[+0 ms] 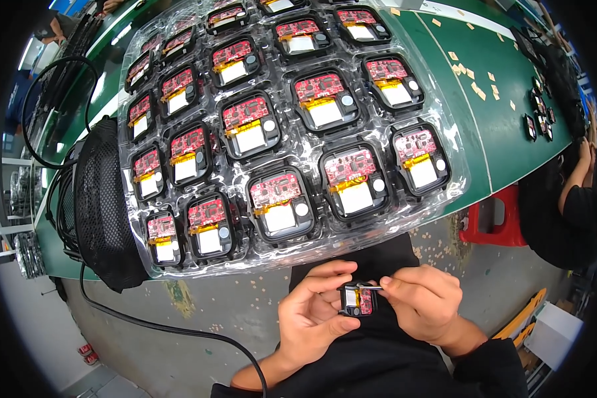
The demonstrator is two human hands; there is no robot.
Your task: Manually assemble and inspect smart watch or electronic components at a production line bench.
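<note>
My left hand point(315, 312) grips a small black device housing point(357, 310) by its edges, between thumb and fingers, above my lap. Inside the housing show a red circuit board, a silvery-white block and a strip of yellow tape. A thin metal tool point(371, 288) is pinched in my right hand point(426, 298), its tip at the housing's upper edge. The tool's exact kind is hard to make out, since my fingers cover most of it. Beyond my hands, a clear plastic tray point(245, 261) carries rows of similar black housings point(282, 203) with red boards.
The tray lies on a green table point(474, 142). On its left are a black mesh pouch point(106, 205) and a black cable point(179, 330) looping down past my left arm. Small tan pieces point(477, 91) lie scattered at right, near a red stool point(491, 222) and another person's arm point(575, 176).
</note>
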